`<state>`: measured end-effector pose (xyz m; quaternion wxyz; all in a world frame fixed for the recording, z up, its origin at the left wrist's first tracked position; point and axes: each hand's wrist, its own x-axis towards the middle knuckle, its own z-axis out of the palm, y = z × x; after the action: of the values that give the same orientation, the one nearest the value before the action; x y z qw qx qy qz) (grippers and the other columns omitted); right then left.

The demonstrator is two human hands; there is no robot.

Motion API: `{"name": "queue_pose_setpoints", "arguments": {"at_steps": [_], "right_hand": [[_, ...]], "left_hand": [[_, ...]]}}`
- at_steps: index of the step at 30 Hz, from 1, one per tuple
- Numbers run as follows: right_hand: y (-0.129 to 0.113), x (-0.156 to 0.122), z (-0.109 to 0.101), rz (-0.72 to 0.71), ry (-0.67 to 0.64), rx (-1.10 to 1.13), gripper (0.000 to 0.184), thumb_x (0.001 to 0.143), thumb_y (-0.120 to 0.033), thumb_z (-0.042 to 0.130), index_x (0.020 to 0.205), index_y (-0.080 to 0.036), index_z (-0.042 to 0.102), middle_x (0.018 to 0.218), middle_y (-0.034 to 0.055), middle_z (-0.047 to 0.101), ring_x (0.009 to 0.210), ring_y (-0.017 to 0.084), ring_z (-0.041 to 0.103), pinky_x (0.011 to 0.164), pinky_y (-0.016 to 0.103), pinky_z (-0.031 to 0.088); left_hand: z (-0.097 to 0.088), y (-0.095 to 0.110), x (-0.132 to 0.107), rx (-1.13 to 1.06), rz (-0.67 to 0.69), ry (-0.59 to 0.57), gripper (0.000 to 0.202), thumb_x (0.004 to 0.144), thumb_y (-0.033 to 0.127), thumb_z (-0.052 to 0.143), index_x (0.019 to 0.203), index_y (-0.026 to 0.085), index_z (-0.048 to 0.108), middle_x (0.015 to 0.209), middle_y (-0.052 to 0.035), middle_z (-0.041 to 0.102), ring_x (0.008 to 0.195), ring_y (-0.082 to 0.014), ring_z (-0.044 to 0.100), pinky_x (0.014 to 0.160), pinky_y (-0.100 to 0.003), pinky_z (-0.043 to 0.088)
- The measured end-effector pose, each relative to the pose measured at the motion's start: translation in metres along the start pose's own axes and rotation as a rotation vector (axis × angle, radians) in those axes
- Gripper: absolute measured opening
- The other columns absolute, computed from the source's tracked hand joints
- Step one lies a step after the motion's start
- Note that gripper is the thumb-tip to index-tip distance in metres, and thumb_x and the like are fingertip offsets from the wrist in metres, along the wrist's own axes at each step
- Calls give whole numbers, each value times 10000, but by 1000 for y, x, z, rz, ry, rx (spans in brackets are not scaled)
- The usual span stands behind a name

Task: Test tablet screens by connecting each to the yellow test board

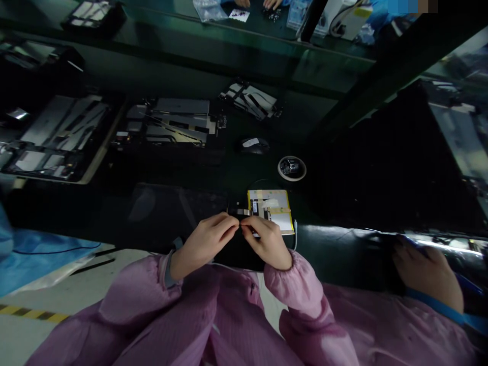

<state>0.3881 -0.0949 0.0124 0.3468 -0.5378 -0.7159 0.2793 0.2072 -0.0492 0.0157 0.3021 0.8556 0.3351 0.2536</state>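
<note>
Tiny dark piece [240,225] was pinched by left hand [208,240] and right hand [269,241]; white label [255,206] was too blurry to read.

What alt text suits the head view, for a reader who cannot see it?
A person's left hand and right hand pinch close together, anything held too small to tell, beside a yellow-edged pale panel on a dark bench. Beyond are a round dish and electronic parts.

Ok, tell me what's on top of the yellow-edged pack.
On the pack: tan tape and a small white label, its print too small to read. The right hand covers much of its lower left in this view; whatever lies there is hidden.
</note>
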Motion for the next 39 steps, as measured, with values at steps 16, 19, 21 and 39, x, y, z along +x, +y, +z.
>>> {"name": "queue_pose_setpoints", "arguments": {"at_steps": [16,19,21,39], "right_hand": [[-1,-4,-2,-19,-6,-14,124,913,-136,481,919,-206,584,827,32,670,758,146,642,691,256,503],[-1,-5,-2,-22,-2,-15,133,908,-130,477,918,-208,585,836,33,671,768,148,644,699,256,503],[-1,-6,-2,-23,2,-20,132,907,-131,477,912,-205,585,836,34,670,767,148,644,698,253,501],[8,-8,11,3,-140,-240,85,881,-276,491,919,-222,545,843,-8,649,774,109,589,697,204,432]], "left_hand": [[3,-1,-2,-44,-32,-13,91,932,146,482,909,198,553,794,11,600,696,-100,594,668,-217,476],[4,0,-1,-50,-25,-4,96,930,147,480,901,198,555,781,12,602,691,-101,593,654,-213,475],[4,1,-1,-49,-11,-1,97,930,145,479,900,197,556,782,11,603,691,-102,593,653,-213,474],[5,-12,-11,193,143,9,145,957,302,429,1034,260,545,879,-9,687,707,-186,664,641,-302,483]]}}
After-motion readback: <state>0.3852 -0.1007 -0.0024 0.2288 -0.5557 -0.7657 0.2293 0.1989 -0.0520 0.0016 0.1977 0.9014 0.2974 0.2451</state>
